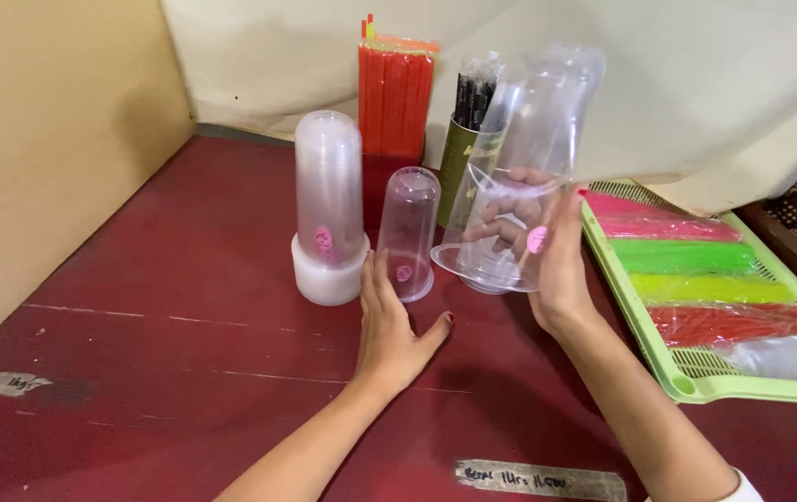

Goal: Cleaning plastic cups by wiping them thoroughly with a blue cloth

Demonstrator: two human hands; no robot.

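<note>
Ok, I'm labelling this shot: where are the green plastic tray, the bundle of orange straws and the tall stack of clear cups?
green plastic tray [696, 386], head view, front rim.
bundle of orange straws [395, 98], head view, middle.
tall stack of clear plastic cups [329, 186], head view, side wall.

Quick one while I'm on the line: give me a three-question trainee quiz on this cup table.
1. True or false: the right hand holds a stack of clear plastic cups off the red table.
2. Which lies in the green tray? A) cups B) coloured straw packs C) lids
3. Fill in: the left hand rests flat beside the short upturned cup stack, which stands to the ___ of the tall upturned cup stack.

Key: 1 true; 2 B; 3 right
</note>
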